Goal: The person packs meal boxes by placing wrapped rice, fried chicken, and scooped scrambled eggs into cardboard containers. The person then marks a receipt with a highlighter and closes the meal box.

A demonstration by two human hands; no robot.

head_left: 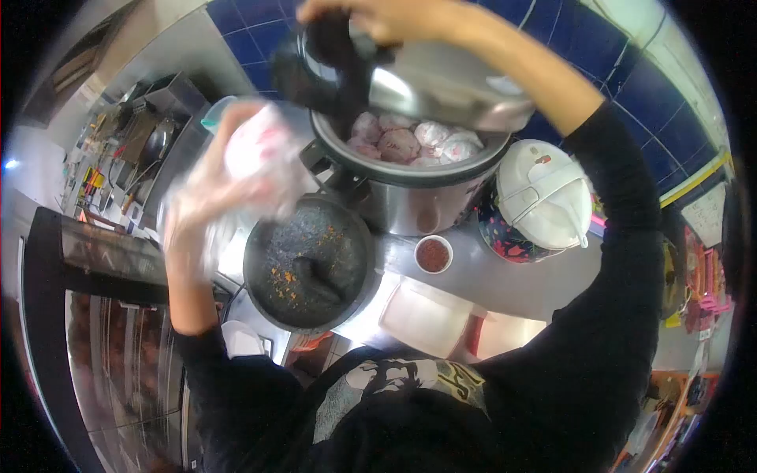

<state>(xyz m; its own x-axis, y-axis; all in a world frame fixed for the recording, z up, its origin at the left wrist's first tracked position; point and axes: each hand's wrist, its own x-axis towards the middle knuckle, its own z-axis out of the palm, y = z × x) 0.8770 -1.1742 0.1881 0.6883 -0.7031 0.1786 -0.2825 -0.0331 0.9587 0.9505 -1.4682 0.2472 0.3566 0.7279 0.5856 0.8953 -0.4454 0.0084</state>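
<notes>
My left hand (201,185), blurred by motion and with clear plastic about it, grips a white wrapped bundle with pink-red marks (256,146). It is left of a large steel rice cooker (418,201) with a black rim. Several similar white and reddish wrapped bundles (398,144) lie inside the cooker, near its top. At the far side my right hand (386,20) has its fingers closed on the black edge of the raised steel lid (453,83). The lid tilts over the back of the cooker and hides part of the inside.
A dark stone mortar (260,260) with a pestle (315,284) and orange bits stands in front of the cooker's left side. A small bowl of reddish-brown contents (434,255), a white-lidded container (544,189) and white trays (422,315) are on the steel counter (512,272).
</notes>
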